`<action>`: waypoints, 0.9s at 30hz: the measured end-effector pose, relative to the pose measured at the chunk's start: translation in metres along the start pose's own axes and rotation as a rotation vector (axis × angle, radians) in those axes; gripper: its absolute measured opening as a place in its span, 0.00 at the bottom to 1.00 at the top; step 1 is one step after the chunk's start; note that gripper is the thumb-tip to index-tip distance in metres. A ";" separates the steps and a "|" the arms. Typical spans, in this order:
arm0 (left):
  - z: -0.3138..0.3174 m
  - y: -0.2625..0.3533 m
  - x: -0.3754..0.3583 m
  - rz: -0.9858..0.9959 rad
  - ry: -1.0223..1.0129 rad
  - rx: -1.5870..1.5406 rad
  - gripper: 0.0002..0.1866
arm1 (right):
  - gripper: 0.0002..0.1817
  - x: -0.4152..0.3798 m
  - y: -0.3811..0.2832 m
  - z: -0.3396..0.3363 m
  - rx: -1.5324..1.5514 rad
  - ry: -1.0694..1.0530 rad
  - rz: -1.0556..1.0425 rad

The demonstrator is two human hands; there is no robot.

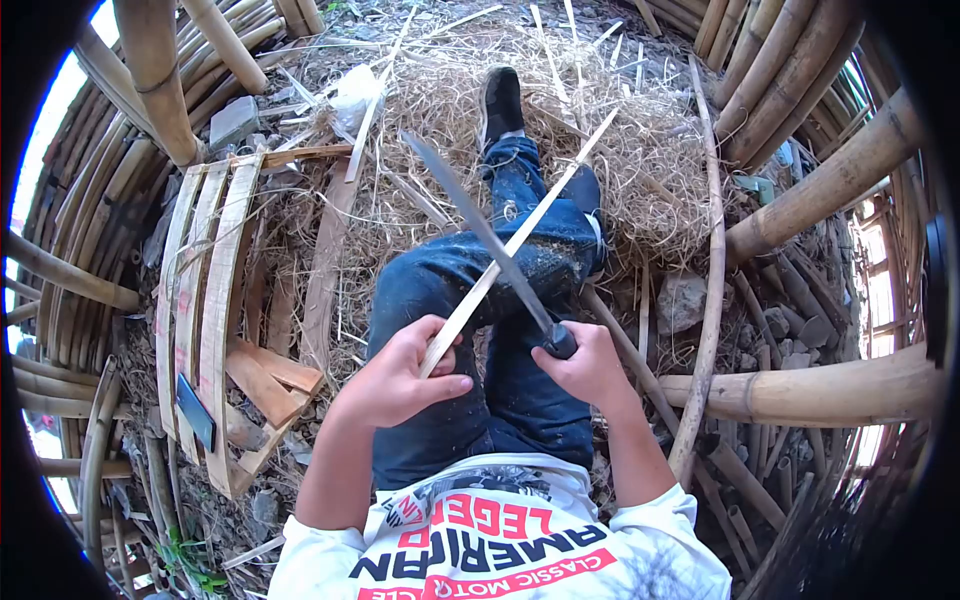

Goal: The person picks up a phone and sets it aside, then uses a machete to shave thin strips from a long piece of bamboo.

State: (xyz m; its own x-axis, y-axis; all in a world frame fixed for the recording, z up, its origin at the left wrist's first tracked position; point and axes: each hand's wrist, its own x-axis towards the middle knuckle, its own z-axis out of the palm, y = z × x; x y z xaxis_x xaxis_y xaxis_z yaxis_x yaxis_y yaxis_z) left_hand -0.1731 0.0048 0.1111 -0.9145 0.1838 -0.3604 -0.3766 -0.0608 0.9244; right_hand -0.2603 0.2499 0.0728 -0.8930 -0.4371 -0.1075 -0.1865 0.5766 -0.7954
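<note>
My left hand (405, 375) is closed round the lower end of a thin, pale bamboo strip (540, 211), which slants up and to the right over my legs. My right hand (583, 366) grips the dark handle of a long knife (466, 207). The blade points up and to the left and crosses the strip above my thighs; whether the two touch, I cannot tell. Under them are my blue jeans (425, 280), dusted with small shavings.
Curly shavings (650, 190) are heaped around my feet. At the left stands a slatted wooden crate (213, 300) with a phone (196, 412) on it. Bamboo poles (800, 398) reach in from the right. A long stick (711, 250) and a rock (683, 303) lie beside my legs.
</note>
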 end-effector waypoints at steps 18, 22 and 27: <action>-0.033 0.011 -0.005 -0.072 0.005 -0.094 0.29 | 0.16 0.037 -0.014 0.015 0.081 -0.033 -0.068; -0.032 0.014 0.003 -0.104 0.003 -0.076 0.29 | 0.13 0.043 -0.018 0.009 -0.010 -0.074 -0.003; -0.025 -0.006 0.018 -0.040 -0.027 -0.041 0.27 | 0.13 0.046 0.000 0.013 0.007 0.010 -0.058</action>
State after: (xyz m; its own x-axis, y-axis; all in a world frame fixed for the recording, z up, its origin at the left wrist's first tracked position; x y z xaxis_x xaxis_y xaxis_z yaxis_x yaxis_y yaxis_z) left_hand -0.1909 -0.0160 0.0955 -0.8946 0.2135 -0.3926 -0.4187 -0.0933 0.9033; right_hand -0.2964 0.2211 0.0599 -0.8846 -0.4630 -0.0552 -0.2354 0.5458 -0.8042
